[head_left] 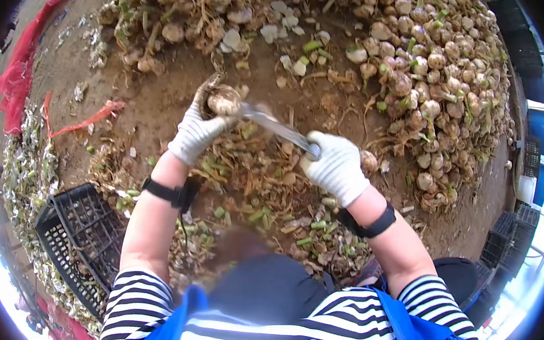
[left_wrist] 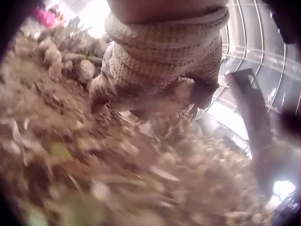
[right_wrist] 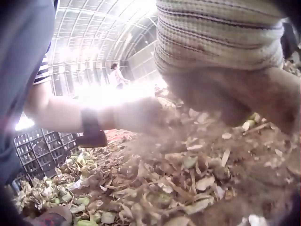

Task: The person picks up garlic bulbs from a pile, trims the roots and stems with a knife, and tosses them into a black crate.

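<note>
My left hand (head_left: 197, 128), in a white knit glove, grips a garlic bulb (head_left: 225, 100) with dry roots and skin. In the right hand (head_left: 337, 167), also gloved, are metal shears (head_left: 278, 128), slightly blurred, their far end right at the bulb. Both hands are over the dirt floor, just in front of the body. The left wrist view has the ribbed glove cuff (left_wrist: 160, 56) close up, the fingers mostly hidden behind it. Another cuff (right_wrist: 216, 37) fills the top of the right wrist view, with the fingers dark and blurred below.
A large garlic heap (head_left: 444, 88) lies at the right, and garlic with stalks (head_left: 162, 21) at the far left. Cut stems and husks (head_left: 259, 169) litter the ground below the hands. A black plastic crate (head_left: 81, 238) stands at left. Another person (right_wrist: 117, 76) is in the distance.
</note>
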`<state>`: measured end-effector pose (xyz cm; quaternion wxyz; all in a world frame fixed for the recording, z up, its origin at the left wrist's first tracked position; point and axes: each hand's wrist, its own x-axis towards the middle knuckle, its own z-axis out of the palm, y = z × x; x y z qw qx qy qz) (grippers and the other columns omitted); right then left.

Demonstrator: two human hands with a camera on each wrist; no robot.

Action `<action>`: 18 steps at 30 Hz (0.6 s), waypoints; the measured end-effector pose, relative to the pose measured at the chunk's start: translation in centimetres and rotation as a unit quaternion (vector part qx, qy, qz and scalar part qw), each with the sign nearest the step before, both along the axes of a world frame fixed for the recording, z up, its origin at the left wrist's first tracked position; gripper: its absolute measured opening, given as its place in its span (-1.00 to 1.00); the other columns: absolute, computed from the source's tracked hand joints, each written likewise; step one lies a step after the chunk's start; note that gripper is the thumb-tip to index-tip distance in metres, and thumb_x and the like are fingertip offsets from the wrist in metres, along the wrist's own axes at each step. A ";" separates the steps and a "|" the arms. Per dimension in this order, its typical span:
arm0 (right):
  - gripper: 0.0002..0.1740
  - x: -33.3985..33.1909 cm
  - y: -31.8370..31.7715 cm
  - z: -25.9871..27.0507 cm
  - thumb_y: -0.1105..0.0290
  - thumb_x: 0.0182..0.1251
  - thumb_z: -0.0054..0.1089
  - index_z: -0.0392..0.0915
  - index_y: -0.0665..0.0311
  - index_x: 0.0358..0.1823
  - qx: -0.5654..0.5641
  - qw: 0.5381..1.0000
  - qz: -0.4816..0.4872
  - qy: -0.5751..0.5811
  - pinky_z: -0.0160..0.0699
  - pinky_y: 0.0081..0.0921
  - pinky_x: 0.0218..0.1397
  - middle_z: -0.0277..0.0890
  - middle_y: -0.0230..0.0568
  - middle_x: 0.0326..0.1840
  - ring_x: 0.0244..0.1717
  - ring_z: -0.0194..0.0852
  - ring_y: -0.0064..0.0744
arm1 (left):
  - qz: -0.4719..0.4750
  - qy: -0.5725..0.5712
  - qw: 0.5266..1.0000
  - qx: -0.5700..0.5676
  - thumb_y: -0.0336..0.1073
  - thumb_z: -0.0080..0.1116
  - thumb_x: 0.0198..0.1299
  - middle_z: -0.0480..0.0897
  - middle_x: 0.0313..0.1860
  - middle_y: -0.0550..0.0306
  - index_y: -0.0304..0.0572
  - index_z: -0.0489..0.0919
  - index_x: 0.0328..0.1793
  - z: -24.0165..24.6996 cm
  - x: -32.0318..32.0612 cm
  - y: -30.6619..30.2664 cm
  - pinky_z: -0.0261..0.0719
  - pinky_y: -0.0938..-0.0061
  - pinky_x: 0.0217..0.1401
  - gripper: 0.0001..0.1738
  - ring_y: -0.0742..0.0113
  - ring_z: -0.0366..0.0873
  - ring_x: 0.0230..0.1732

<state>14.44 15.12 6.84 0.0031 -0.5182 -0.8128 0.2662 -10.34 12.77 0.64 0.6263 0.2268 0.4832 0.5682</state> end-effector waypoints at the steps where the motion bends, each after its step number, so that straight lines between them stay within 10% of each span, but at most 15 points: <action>1: -0.81 -0.4 0.0 -0.1 0.31 -0.04 0.09 0.54 0.16 -0.36 0.028 0.999 0.032 0.019 0.53 -0.23 -0.31 0.55 -0.08 -0.49 -0.40 0.55 -0.04 | -0.056 0.018 0.998 0.010 -0.19 0.24 0.11 0.47 0.10 0.25 -0.04 0.31 0.20 1.0 1.1 -1.6 0.25 0.33 0.41 -0.46 0.41 0.42 0.08; 2: -0.81 -0.6 -0.1 0.1 0.31 -0.04 0.09 0.54 0.16 -0.36 0.020 0.999 0.034 0.018 0.53 -0.23 -0.31 0.55 -0.08 -0.49 -0.40 0.55 -0.04 | -0.054 0.017 0.998 0.002 -0.19 0.24 0.11 0.47 0.10 0.25 -0.04 0.31 0.20 2.0 1.8 -2.7 0.25 0.33 0.41 -0.46 0.41 0.42 0.08; 3: -0.80 -0.8 -0.1 0.5 0.32 -0.06 0.10 0.53 0.17 -0.35 0.012 0.996 0.087 -0.001 0.52 -0.23 -0.32 0.55 -0.09 -0.48 -0.41 0.55 -0.04 | -0.140 0.276 0.947 0.083 -0.12 0.11 0.17 0.52 0.04 0.26 -0.01 0.38 0.14 2.9 2.4 -3.4 0.19 0.24 0.42 -0.58 0.36 0.45 0.06; 4: -0.79 -0.9 -0.2 1.0 0.34 -0.08 0.12 0.53 0.17 -0.34 0.004 0.990 0.139 -0.020 0.52 -0.22 -0.33 0.54 -0.09 -0.48 -0.41 0.55 -0.03 | -0.217 0.512 0.816 0.157 -0.06 -0.02 0.24 0.57 -0.02 0.27 0.02 0.45 0.08 3.3 2.7 -3.9 0.13 0.14 0.43 -0.66 0.31 0.48 0.03; 7: -0.79 -1.1 -0.9 2.4 0.34 -0.11 0.16 0.51 0.19 -0.36 -0.007 0.990 0.143 -0.010 0.51 -0.21 -0.34 0.53 -0.10 -0.48 -0.41 0.55 -0.04 | -0.225 0.614 0.734 0.184 -0.09 0.04 0.21 0.60 -0.13 0.31 0.05 0.49 0.02 1.1 2.8 -4.1 0.15 0.15 0.41 -0.70 0.26 0.51 -0.02; 8: -0.79 -1.2 -1.1 2.4 0.33 -0.11 0.17 0.50 0.20 -0.37 0.000 0.989 0.144 -0.016 0.51 -0.20 -0.34 0.53 -0.10 -0.46 -0.39 0.56 -0.07 | -0.228 0.613 0.733 0.184 -0.09 0.04 0.21 0.60 -0.13 0.31 0.05 0.49 0.02 0.6 3.1 -4.5 0.15 0.15 0.41 -0.70 0.26 0.51 -0.02; 10: -0.80 -1.2 -1.7 2.3 0.32 -0.14 0.19 0.49 0.19 -0.42 0.010 0.989 0.148 0.022 0.49 -0.20 -0.38 0.51 -0.09 -0.50 -0.43 0.53 -0.04 | -0.067 0.129 0.987 0.075 -0.23 0.06 0.22 0.55 -0.09 0.22 -0.05 0.40 0.12 2.1 4.9 -4.9 0.36 0.29 0.26 -0.65 0.36 0.51 -0.04; 11: -0.81 -1.2 -1.9 2.2 0.31 -0.17 0.21 0.48 0.17 -0.47 0.021 0.986 0.155 0.058 0.48 -0.21 -0.43 0.49 -0.08 -0.54 -0.47 0.51 -0.01 | 0.026 -0.140 0.990 0.005 -0.30 0.07 0.22 0.53 -0.07 0.18 -0.10 0.35 0.17 2.5 5.5 -4.9 0.47 0.37 0.18 -0.61 0.40 0.51 -0.05; 16: -0.81 -0.8 -2.1 1.6 0.35 -0.10 0.16 0.49 0.23 -0.41 0.003 0.990 0.142 0.018 0.52 -0.19 -0.35 0.53 -0.03 -0.47 -0.37 0.56 -0.04 | 0.025 -0.121 0.992 0.014 -0.32 0.09 0.22 0.50 0.01 0.15 -0.11 0.28 0.22 -0.2 6.5 -6.2 0.48 0.38 0.17 -0.55 0.38 0.47 0.01; 18: -0.82 0.2 -2.3 -0.4 0.35 -0.10 0.16 0.49 0.23 -0.42 0.021 0.991 0.128 0.032 0.52 -0.18 -0.35 0.53 -0.03 -0.47 -0.38 0.55 -0.03 | -0.174 0.345 0.914 0.127 -0.13 0.08 0.24 0.52 0.00 0.18 -0.03 0.33 0.19 -3.4 6.6 -7.0 0.37 0.27 0.25 -0.57 0.31 0.43 0.07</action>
